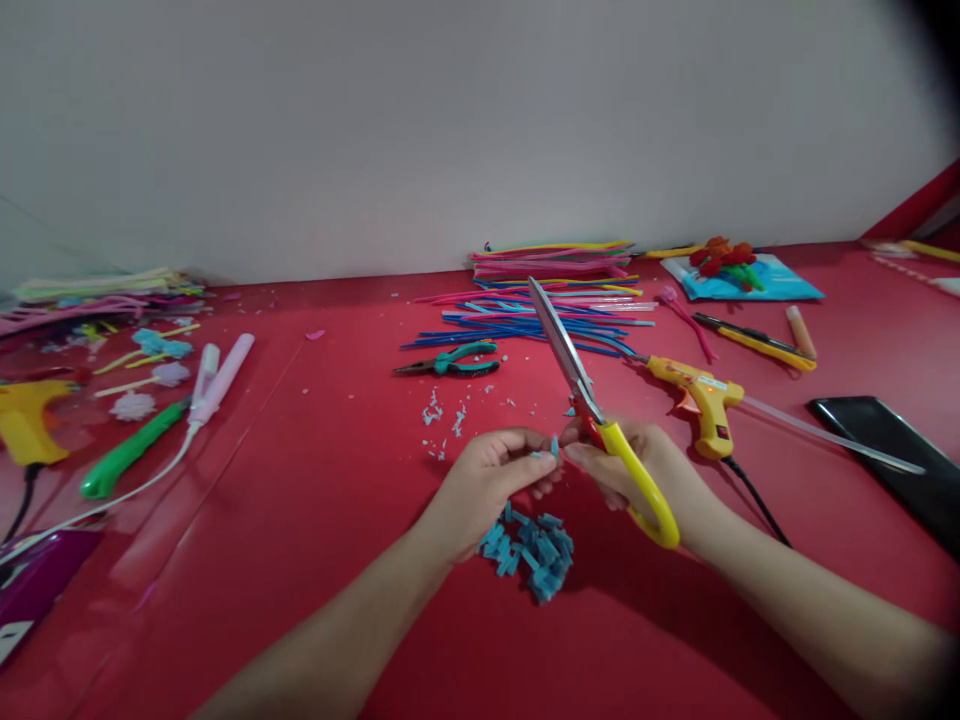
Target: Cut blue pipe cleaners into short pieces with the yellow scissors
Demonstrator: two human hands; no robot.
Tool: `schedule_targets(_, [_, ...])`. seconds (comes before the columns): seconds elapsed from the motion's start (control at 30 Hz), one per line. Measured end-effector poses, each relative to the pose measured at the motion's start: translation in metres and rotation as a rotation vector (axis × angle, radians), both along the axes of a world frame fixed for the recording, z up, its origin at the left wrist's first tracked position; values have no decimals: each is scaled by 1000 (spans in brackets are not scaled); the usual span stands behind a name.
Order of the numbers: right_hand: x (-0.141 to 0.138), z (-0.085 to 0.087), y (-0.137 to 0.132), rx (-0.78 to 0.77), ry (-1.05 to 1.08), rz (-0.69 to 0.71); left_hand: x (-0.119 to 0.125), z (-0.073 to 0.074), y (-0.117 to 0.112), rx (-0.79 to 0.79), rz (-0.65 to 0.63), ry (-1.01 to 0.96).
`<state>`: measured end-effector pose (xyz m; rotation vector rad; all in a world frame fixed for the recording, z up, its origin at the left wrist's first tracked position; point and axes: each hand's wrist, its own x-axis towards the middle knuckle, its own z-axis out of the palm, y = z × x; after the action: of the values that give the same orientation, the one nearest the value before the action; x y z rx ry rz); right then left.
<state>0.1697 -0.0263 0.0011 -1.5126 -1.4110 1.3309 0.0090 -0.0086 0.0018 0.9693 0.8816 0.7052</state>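
Observation:
My right hand (637,470) grips yellow-handled scissors (581,385), blades closed and pointing up and away. My left hand (491,480) pinches a small light-blue piece (553,446) right beside the scissors' pivot; both hands' fingertips nearly touch. Just below my hands a small heap of cut blue pieces (531,550) lies on the red table (300,560). Tiny blue scraps (442,415) are scattered just beyond my left hand.
Green-handled pliers (454,362) and a spread of blue and pink pipe cleaners (540,305) lie behind. A yellow glue gun (701,400) with cord sits to the right, then a black phone (892,450). Left side: green knife (127,455), pink tool (221,380), craft bits.

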Motion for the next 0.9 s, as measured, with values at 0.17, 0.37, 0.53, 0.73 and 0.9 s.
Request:
schedule_targets(0.17, [2,1,-1,-19,64,36,1,3,-3,-4,-119,29])
schedule_targets(0.37, [2,0,-2,6,21,63,3,0,-5,31,-70,86])
schedule_targets(0.53, [0,-1,-3,101,-89,73,7,0,-7,123,30,145])
schedule_targets(0.73, [6,-7,-1,205,-235,22,2,-3,0,93,133,80])
schedule_targets(0.9, [12,-6,-1,320,-557,115,-5,-5,10,32,370,-8])
